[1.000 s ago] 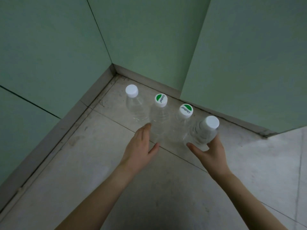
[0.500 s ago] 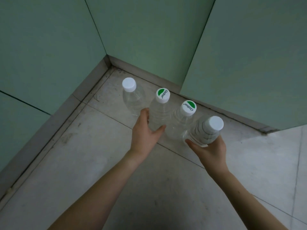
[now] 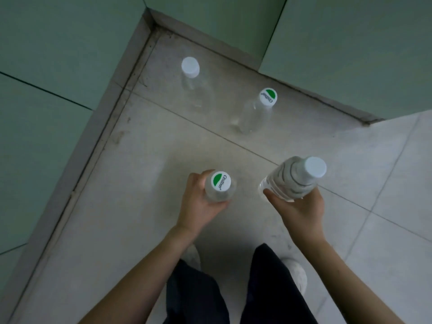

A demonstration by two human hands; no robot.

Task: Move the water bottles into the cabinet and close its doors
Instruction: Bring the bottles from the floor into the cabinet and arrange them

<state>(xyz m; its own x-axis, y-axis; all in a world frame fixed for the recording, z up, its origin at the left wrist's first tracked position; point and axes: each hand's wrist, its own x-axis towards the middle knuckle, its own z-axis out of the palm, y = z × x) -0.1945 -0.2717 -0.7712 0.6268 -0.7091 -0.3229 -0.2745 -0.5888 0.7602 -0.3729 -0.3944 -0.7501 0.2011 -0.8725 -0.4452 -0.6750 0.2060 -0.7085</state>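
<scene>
Left hand (image 3: 198,206) grips one green-capped bottle (image 3: 221,187), right hand (image 3: 301,211) grips the ribbed bottle (image 3: 295,180), both above the floor (image 3: 117,206); I'd call it early: far white-capped bottle (image 3: 194,90) and far green-capped bottle (image 3: 257,113) stand near the corner, cabinet loading and doors left.

— Any writing to read?
— "Cestbon", on the green-and-white cap (image 3: 221,181) of the bottle (image 3: 211,195) in my left hand (image 3: 198,206).
— Elsewhere?
— Same word on the other cap (image 3: 268,96), atop the standing bottle (image 3: 253,115) beyond my left hand.
</scene>
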